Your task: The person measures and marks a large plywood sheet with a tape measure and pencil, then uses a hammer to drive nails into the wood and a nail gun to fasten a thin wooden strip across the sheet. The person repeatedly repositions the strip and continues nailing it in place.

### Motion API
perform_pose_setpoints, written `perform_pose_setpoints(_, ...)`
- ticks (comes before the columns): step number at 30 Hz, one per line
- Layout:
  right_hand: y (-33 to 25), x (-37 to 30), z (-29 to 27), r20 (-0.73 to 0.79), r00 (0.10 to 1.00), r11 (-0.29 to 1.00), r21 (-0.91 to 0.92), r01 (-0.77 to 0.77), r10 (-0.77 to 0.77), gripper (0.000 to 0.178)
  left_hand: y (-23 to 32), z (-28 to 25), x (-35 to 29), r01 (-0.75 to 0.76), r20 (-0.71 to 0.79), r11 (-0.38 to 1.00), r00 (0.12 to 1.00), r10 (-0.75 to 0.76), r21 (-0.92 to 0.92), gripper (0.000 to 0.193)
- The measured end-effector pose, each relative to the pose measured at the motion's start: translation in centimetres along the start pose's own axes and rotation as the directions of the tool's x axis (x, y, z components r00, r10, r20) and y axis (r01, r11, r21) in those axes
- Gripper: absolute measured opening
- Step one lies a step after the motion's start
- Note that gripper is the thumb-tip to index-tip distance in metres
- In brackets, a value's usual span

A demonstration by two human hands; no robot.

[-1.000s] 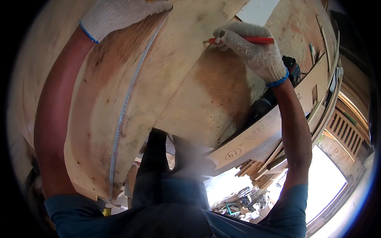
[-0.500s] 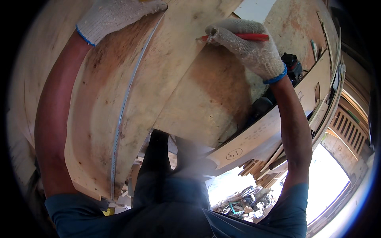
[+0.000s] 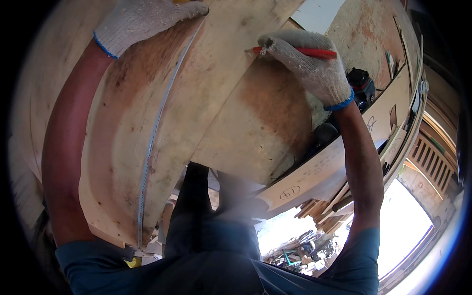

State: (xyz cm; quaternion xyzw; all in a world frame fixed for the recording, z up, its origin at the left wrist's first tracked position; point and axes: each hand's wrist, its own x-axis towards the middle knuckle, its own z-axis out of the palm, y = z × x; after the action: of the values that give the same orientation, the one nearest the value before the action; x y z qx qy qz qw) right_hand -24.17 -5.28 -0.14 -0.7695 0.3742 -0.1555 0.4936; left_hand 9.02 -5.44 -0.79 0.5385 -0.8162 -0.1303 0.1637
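My left hand (image 3: 142, 22), in a white knit glove with a blue cuff, is closed at the top edge of the view, its thumb beside the blade of a tape measure (image 3: 160, 115). Only a sliver of yellow shows above that thumb; the rest is cut off. The pale blade runs down a large stained plywood sheet (image 3: 196, 88) to its near edge. Gloved the same way, my right hand (image 3: 312, 61) pinches a red pencil (image 3: 314, 52). The pencil's tip points left, over the sheet's right edge.
A black power tool (image 3: 360, 81) lies right of the sheet, partly behind my right forearm. Long boards (image 3: 295, 189) with handwritten marks stand along the right. Wood strips (image 3: 314, 211) and a cluttered heap (image 3: 305, 250) lie lower right, near a bright opening (image 3: 405, 226).
My right hand and the pencil have shifted slightly down and to the right. The left hand and the tape blade stay nearly in place.
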Motion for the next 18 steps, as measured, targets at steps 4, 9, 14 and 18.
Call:
perform_pose_setpoints(4, 1.0, -0.2, 0.1, -0.061, 0.992, 0.977, -0.189, 0.096, -0.110, 0.024, -2.1, 0.9, -0.4, 0.083, 0.024, 0.991, 0.996, -0.081, -0.102, 0.021)
perform_pose_setpoints(9, -0.7, -0.4, -0.5, 0.010, 1.000, 0.993, -0.115, 0.008, -0.007, 0.025, -1.6, 0.6, -0.3, 0.048, 0.024, 0.997, 0.999, -0.047, -0.053, 0.021)
perform_pose_setpoints(14, 0.3, -0.2, 0.3, -0.079, 0.994, 0.994, -0.088, 0.068, -0.075, 0.024, -1.4, 0.5, 0.1, 0.025, 0.026, 0.998, 0.999, -0.024, -0.049, 0.021)
perform_pose_setpoints(18, -1.1, -0.3, 0.2, -0.074, 0.997, 0.998, -0.066, -0.017, 0.012, 0.024, -1.5, 0.3, -0.1, 0.022, 0.030, 0.999, 0.999, -0.021, -0.033, 0.021)
